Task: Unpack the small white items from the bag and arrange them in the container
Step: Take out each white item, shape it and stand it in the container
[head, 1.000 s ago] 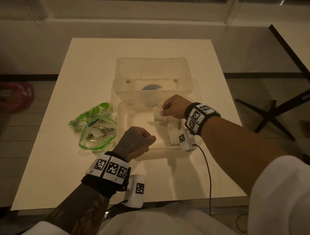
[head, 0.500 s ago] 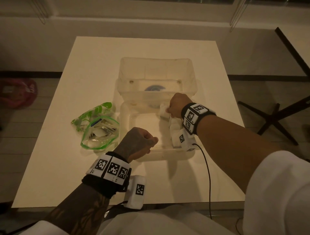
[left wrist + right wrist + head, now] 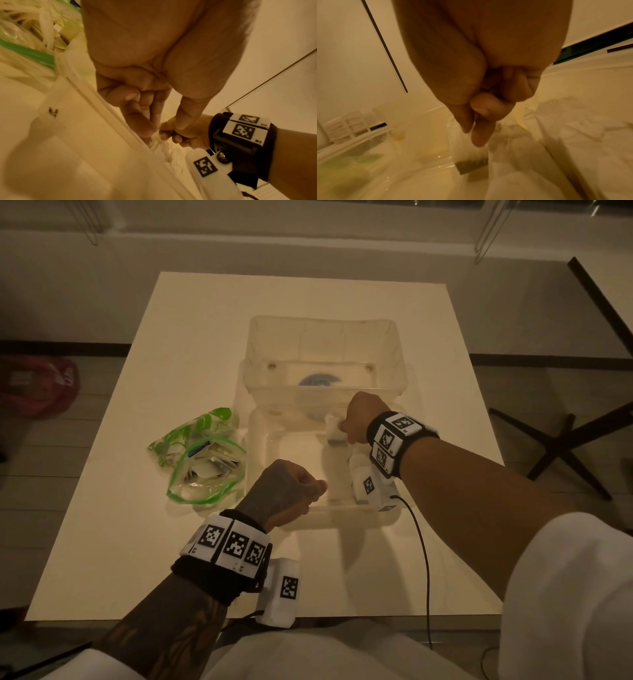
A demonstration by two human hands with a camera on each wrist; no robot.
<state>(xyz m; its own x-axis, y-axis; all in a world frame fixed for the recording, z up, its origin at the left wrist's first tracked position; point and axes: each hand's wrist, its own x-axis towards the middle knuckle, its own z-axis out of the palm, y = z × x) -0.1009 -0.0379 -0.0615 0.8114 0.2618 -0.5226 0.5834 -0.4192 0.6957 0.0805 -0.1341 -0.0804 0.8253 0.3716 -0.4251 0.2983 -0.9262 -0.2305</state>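
Reaching over a cream-topped table (image 3: 191, 344), a person in white sleeves works at a clear plastic container (image 3: 260, 446) set near the table's middle. The right hand (image 3: 359, 419) is at the container's far right corner, thumb and forefinger pinched on the top of a small white tea bag (image 3: 469, 154), which hangs from the fingertips (image 3: 479, 136) with its dark filling settled at the lower end, low over the container's floor. More white sachets (image 3: 518, 148) lie crumpled along the container's right side, just beside the hanging one. The left hand (image 3: 291, 491) is curled into a loose fist over the near rim; the left wrist view shows its fingers (image 3: 137, 116) bent toward the palm, thumb extended, and nothing clearly held, though whether the fingertips touch a sachet cannot be told. A second, deeper clear tub (image 3: 325, 350) stands just behind the container, touching it, with a blue disc showing through its base. Left of the container lies a green-edged zip bag (image 3: 202, 470), mouth open, with white packets visible inside. Both wrists wear black bands carrying square black-and-white markers, and a cable runs from the right wrist toward the table's near edge.
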